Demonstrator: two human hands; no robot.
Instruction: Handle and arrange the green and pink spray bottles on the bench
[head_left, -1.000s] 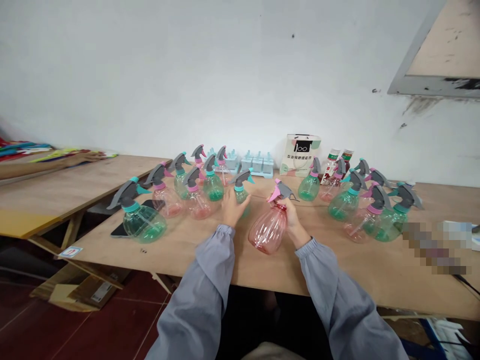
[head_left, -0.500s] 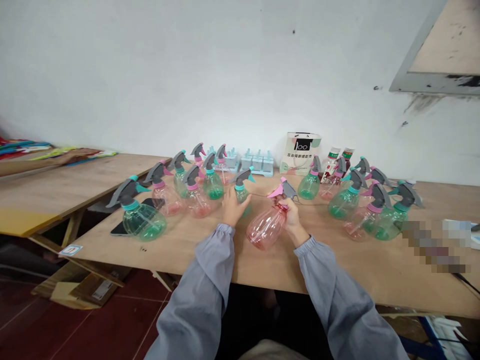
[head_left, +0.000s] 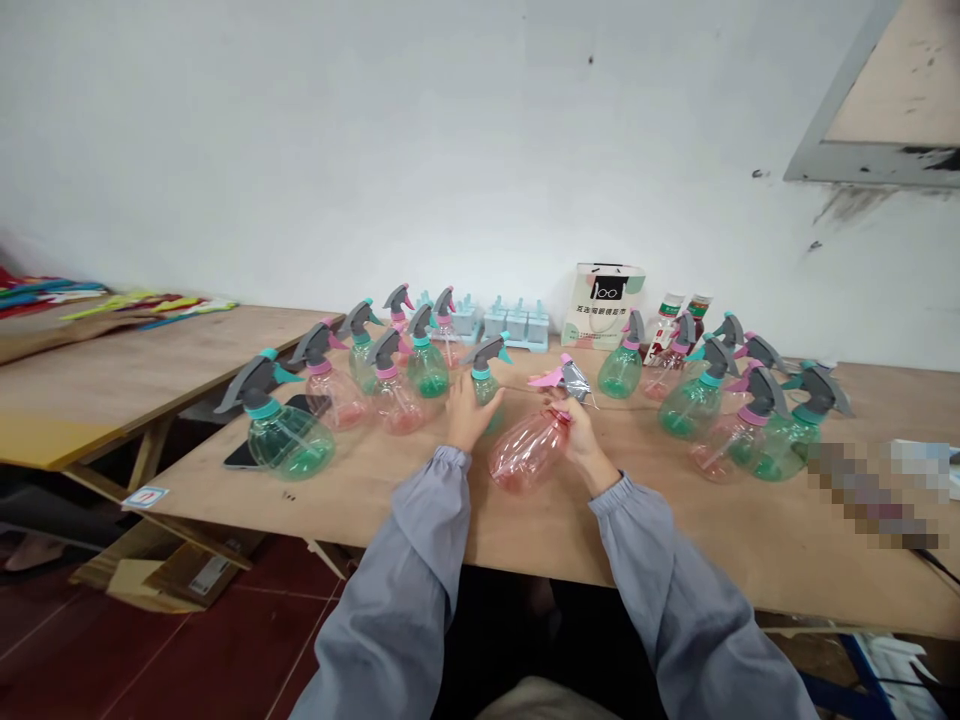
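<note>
My right hand [head_left: 581,435] is closed around the neck of a clear pink spray bottle [head_left: 527,452]. That bottle leans over the table, its base down and to the left, its grey and pink trigger head [head_left: 570,378] sticking up past my fingers. My left hand [head_left: 469,412] is curved about a green spray bottle [head_left: 484,384], fingers on its left side and thumb on its right. This bottle stands upright and my hand hides much of its body. Other pink and green spray bottles stand to the left [head_left: 291,440] and right [head_left: 690,405].
At the back are pale blue popsicle moulds [head_left: 517,325], a printed paper bag [head_left: 602,305] and two small bottles [head_left: 664,325]. A dark phone [head_left: 241,457] lies by the left bottles. Another person's arm [head_left: 67,335] rests on the left table near coloured strips.
The pink bottle has tipped a little further over to the left in my right hand, its trigger swinging left. My left hand stays by the green bottle.
</note>
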